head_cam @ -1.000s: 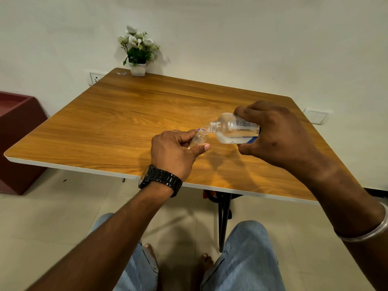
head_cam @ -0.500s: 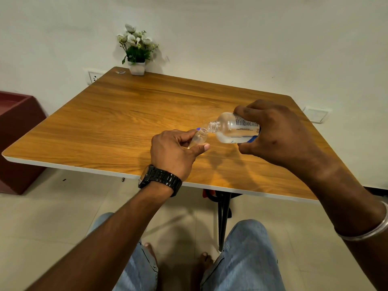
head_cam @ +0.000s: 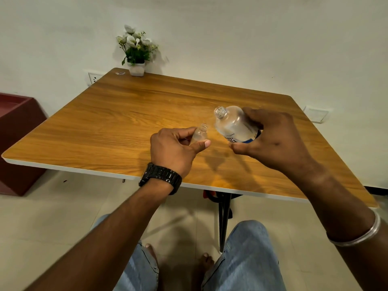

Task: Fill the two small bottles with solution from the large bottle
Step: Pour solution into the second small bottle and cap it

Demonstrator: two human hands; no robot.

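Clear plastic small bottle (head_cam: 199, 135), uncapped, sits pinched between thumb and curled fingers of the left hand (head_cam: 175, 149), held above the worktop (head_cam: 117, 122) near its front edge, neck up and tilted slightly right. Large bottle (head_cam: 234, 124) is gripped around its lower body by the right hand (head_cam: 275, 139), also in the air, tilted with its open mouth pointing up-left; the two mouths are near but apart, no liquid bridging them. Risks, my read: mouths are narrow, so a tip-over with necks misaligned dumps solution on the worktop or the left thumb; a fast tilt would glug and overflow the small one; the two-finger pinch could let it twist under contact. Hard to tell: fill level in either bottle, both being transparent against wood; the small bottle's lower half is behind the fingers. Second small bottle and any caps aren't visible. Label on the large bottle is partly covered. Flower pot (head_cam: 136, 69) stands at the far edge, well clear.
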